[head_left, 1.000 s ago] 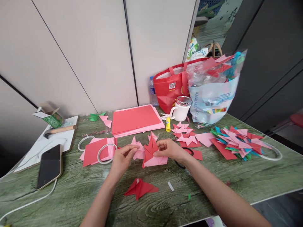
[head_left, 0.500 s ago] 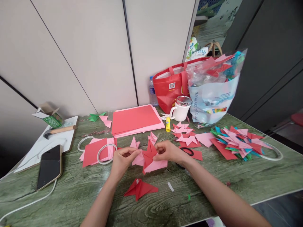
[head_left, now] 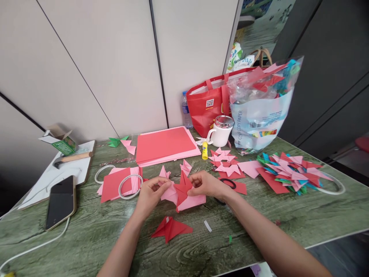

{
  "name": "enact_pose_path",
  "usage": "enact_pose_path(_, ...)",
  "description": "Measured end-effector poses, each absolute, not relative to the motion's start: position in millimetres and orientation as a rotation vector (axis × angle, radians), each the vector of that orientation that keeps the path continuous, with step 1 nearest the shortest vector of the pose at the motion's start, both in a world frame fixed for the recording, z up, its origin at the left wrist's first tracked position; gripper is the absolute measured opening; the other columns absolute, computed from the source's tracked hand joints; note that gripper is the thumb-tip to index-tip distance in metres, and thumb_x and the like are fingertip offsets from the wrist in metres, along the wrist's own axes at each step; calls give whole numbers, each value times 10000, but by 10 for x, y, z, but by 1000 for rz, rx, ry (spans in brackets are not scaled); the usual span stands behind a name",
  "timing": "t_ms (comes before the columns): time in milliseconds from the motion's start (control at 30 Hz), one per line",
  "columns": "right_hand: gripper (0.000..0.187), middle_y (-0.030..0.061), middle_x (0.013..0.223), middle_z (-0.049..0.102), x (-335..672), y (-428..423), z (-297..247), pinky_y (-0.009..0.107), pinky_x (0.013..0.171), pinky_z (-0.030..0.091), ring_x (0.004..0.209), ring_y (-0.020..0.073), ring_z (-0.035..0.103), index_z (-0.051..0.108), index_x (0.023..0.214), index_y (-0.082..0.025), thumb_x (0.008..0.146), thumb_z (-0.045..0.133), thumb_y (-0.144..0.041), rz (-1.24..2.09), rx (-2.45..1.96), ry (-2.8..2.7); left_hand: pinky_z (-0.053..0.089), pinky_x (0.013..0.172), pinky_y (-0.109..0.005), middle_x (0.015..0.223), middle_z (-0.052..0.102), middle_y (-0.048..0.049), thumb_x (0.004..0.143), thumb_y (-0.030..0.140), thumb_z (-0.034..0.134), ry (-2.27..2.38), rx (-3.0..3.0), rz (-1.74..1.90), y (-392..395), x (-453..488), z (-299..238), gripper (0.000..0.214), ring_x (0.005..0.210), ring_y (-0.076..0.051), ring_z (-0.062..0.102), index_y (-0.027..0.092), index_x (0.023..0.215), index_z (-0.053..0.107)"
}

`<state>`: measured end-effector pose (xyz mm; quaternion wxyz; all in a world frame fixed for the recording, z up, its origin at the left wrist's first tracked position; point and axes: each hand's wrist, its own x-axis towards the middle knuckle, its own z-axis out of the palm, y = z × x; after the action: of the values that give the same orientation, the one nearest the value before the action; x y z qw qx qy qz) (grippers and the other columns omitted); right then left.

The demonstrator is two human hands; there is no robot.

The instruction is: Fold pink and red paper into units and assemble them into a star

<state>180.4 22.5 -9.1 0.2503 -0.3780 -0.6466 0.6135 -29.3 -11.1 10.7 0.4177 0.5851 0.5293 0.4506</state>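
Note:
Thumb and index finger of my right hand (head_left: 206,184) grip a red folded paper piece (head_left: 181,191) at its right side. Its tip points up, and pink folded paper (head_left: 193,201) shows against its lower right. My left hand (head_left: 152,194) is closed in a pinch just left of it, fingertips against the edge of another pink folded piece (head_left: 170,193); whatever sits between them is hidden. Behind stand two small pink folded points (head_left: 186,167). Nearer me lies a second red folded piece (head_left: 170,229) with a white strip on it, and a loose white strip (head_left: 207,226).
Left are square papers (head_left: 115,186) with tape rolls (head_left: 120,192), a phone (head_left: 60,202) and a hammer (head_left: 76,157). Large red sheets (head_left: 165,145), a glue stick (head_left: 204,151) and a mug (head_left: 221,132) are behind. Black-handled scissors (head_left: 229,182) and folded pieces (head_left: 294,173) lie right.
The red folded piece and the pink paper with it have shifted very slightly to the right. Both hands keep nearly the same pose.

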Motion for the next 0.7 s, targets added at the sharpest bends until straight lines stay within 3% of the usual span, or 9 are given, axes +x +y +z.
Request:
enact_pose_path(233, 240, -80, 523, 378, 1794, 213, -89, 208, 483, 207, 499, 59, 332, 480, 587, -153, 591, 697, -253, 1718, -983, -1763, 404, 500, -216, 664, 671, -48, 618, 320, 736, 1338, 1397, 1100, -121, -266, 114, 187, 586, -147, 563, 153, 697, 706)
enact_pose_path(500, 321, -93, 492, 363, 1778, 208, -98, 202, 472, 193, 479, 53, 314, 406, 544, -171, 574, 710, -269, 1717, -1017, -1766, 437, 556, -224, 712, 656, -32, 614, 299, 744, 1302, 1290, 1197, -129, -224, 25, 234, 619, -141, 583, 155, 778, 659)
enact_pose_path(700, 325, -87, 499, 376, 1769, 197, -60, 204, 479, 207, 483, 59, 336, 447, 557, -166, 577, 726, -332, 1746, -1032, -1735, 446, 576, -232, 721, 668, -15, 631, 318, 732, 1263, 1204, 1260, -155, -166, 9, 339, 632, -144, 598, 180, 922, 628)
